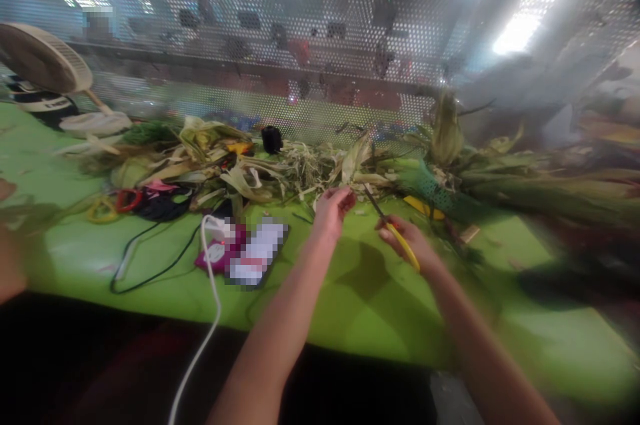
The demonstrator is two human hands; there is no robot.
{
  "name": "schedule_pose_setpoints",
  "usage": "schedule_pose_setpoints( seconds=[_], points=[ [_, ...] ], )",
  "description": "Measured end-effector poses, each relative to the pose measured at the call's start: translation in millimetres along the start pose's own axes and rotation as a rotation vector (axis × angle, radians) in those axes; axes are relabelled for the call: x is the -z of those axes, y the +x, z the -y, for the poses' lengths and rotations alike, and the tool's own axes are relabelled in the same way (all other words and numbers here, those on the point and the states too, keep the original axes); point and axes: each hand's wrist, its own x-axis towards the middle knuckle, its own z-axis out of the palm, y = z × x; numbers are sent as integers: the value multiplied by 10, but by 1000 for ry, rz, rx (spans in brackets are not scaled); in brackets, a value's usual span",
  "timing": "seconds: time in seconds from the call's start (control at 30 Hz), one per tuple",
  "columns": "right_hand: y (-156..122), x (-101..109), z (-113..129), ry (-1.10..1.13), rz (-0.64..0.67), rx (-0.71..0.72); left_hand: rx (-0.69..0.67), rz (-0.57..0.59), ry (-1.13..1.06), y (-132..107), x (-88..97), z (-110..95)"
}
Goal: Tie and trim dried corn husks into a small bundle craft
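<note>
My right fingers [389,230] grip scissors [407,251]; bench [365,318] spreads below to its near edge; whether left fingers [344,196] hold husk [356,157], I can't tell.

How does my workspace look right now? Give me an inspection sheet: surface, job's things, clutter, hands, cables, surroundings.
Surface: green table, shiny; right end blurred.
Job's things: husks heaped along the far side; yellow-handled tool in hand.
Clutter: phone beside a magenta pouch; green basket among the husks.
Hands: right hand grips the tool; left hand near the husks, grip unclear.
Cables: white cable runs over the front edge; black cord loops on the table.
Surroundings: fan at left, mesh screen behind, bright lights above.
</note>
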Motion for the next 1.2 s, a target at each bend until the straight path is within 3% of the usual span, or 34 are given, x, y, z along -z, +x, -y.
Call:
schedule_pose_setpoints(
  seconds=[0.63,0.83,0.93,1.07,1.13,1.2],
  points=[
    [48,-1,6,-28,-33,-81,-24,-20,19,-30,-33,-77],
    [162,131,-322,-526,-190,-166,-83,-50,166,0,1,-125],
    [162,177,-453,-711,-168,-199,-105,-40,289,9,13,-118],
    [103,213,-458,-791,-112,-170,-206,55,481,17,35,-84],
    [84,251,-417,-737,-238,-113,-206,103,590,27,55,-57],
    [83,297,-374,-558,-451,2,-176,174,692,34,74,-22]
  ],
)
